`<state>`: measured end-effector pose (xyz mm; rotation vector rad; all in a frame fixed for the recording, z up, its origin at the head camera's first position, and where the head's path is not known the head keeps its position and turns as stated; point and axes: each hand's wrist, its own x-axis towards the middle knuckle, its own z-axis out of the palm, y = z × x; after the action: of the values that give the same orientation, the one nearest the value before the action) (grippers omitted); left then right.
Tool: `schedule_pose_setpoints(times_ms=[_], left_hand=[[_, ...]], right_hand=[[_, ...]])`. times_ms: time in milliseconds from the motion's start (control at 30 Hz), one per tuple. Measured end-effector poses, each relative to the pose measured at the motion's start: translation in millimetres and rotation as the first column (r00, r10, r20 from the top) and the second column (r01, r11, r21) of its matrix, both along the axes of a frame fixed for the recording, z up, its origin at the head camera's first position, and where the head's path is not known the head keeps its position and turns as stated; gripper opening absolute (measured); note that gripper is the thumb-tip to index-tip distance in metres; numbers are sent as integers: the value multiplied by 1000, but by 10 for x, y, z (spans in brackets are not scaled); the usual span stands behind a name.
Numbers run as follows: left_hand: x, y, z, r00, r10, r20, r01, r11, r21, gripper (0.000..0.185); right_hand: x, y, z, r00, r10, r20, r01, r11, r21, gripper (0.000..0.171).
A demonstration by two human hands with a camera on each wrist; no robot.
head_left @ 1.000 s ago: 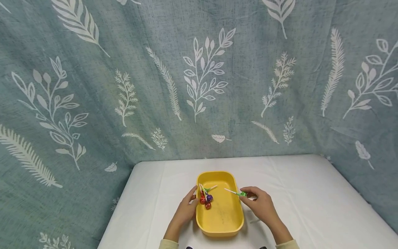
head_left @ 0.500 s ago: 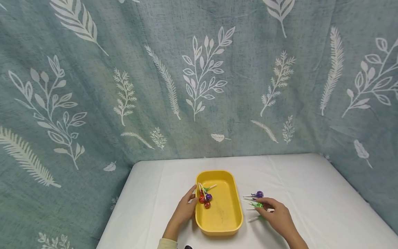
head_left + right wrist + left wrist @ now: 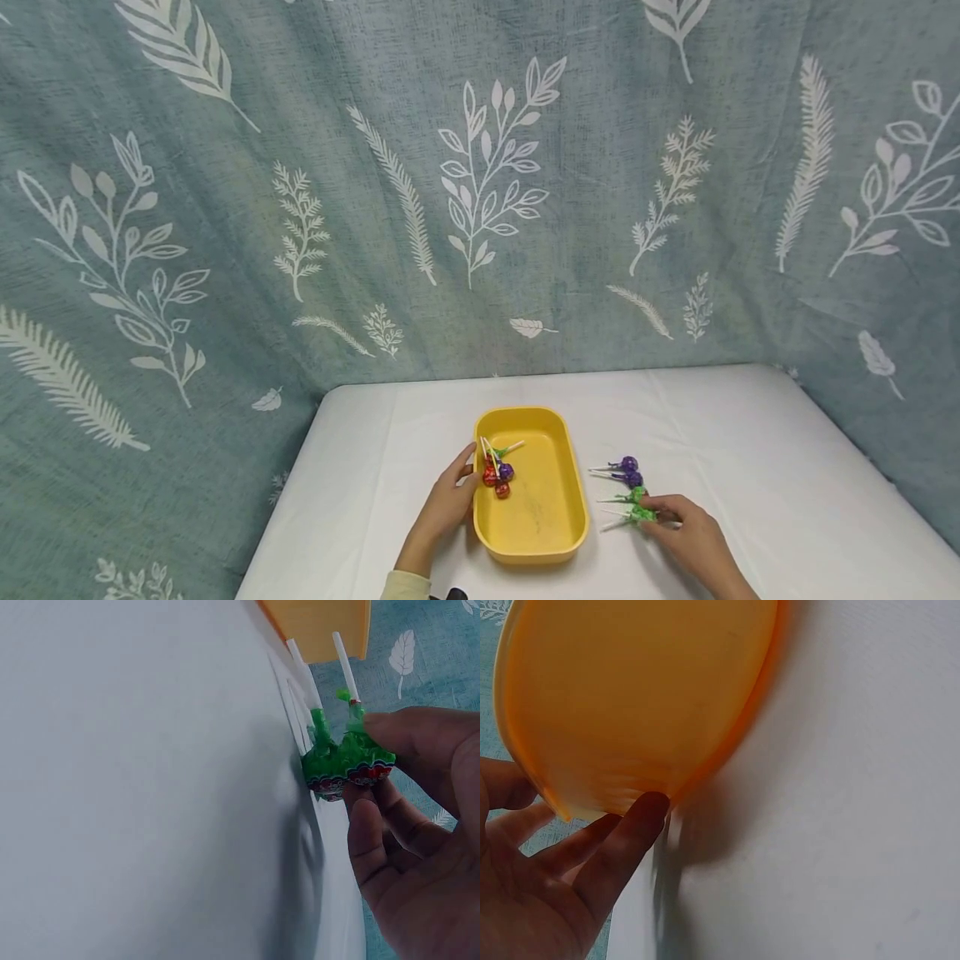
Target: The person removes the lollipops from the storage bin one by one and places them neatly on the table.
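My left hand (image 3: 447, 507) rests at the left side of a yellow plastic tray (image 3: 536, 525), its fingers (image 3: 634, 840) touching the outer wall. Inside the tray, along its left, lie red lollipops (image 3: 490, 476), a purple lollipop (image 3: 506, 472) and one with a green wrapper, sticks pointing up and right. To the right of the tray my right hand (image 3: 692, 529) pinches a green lollipop (image 3: 367, 754) between thumb and fingers, at the wrapper. Another green lollipop (image 3: 321, 757) sits right against it. Part of the candies is hidden behind the fingers in the head view.
Two purple lollipops (image 3: 628, 471) lie on the white-covered table (image 3: 735, 450) just beyond the green ones, sticks toward the tray. A blue-green curtain (image 3: 420, 250) with white leaf prints hangs behind and beside the table.
My right hand has moved from the tray's right rim, with a green lollipop, out to the lollipops on the table at the right. The left hand and the tray have stayed in place.
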<state>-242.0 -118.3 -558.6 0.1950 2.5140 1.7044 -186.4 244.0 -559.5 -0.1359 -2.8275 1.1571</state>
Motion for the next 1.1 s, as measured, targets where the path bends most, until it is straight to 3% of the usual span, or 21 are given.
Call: schedule_pose_setpoints(times_ms=[167,600,933,1100], left_hand=[[1,4,-2,1000,6,0,-6,1000,-8,53],[2,11,-22,1000,19,6,-19,1000,-16,53],[-20,10,-26,1000,21,0,-21,999,-26,53],[-7,12,-4,1000,27,6,-27,999,-25,52]], right_hand=[[19,-29,-16,998,-4,66,2,1000,22,31],[26,-44,-94,990,-13,140,8,999,34,34],[32,-54,-100,991,-20,134,16,999,34,38],[66,-16,-53,996,-5,90,1,999,42,40]])
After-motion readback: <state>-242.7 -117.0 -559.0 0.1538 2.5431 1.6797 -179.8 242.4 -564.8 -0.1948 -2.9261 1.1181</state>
